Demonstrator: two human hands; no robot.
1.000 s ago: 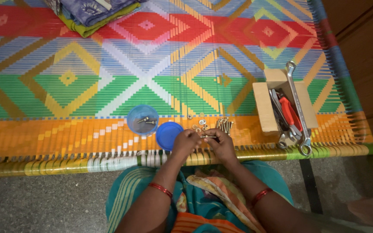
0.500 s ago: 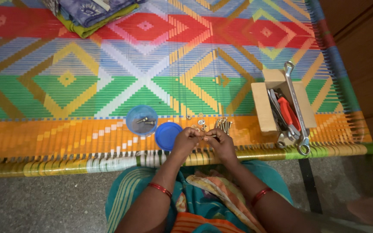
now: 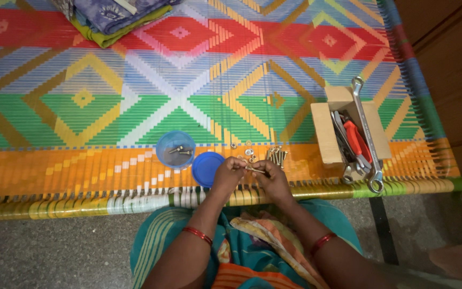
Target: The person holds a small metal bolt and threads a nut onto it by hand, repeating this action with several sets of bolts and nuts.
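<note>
My left hand (image 3: 228, 172) and my right hand (image 3: 271, 179) meet over the near edge of a bright woven cot (image 3: 135, 107). Between their fingertips they pinch a small metal bolt (image 3: 256, 170), held level. Just beyond the hands lie several loose bolts, nuts and washers (image 3: 266, 153) on the orange band of the weave. A round blue plastic tub (image 3: 175, 149) with a few bolts in it stands to the left, and its blue lid (image 3: 207, 168) lies flat beside my left hand.
An open cardboard box (image 3: 327, 134) at the right holds spanners and red-handled pliers; a long spanner (image 3: 367, 134) lies across it. Folded cloth (image 3: 113, 16) sits at the far left. Grey floor runs below the cot, and a wooden panel (image 3: 450, 64) stands at the right.
My hands have stayed at the same spot, with only small finger movement on the bolt. Nothing else has shifted.
</note>
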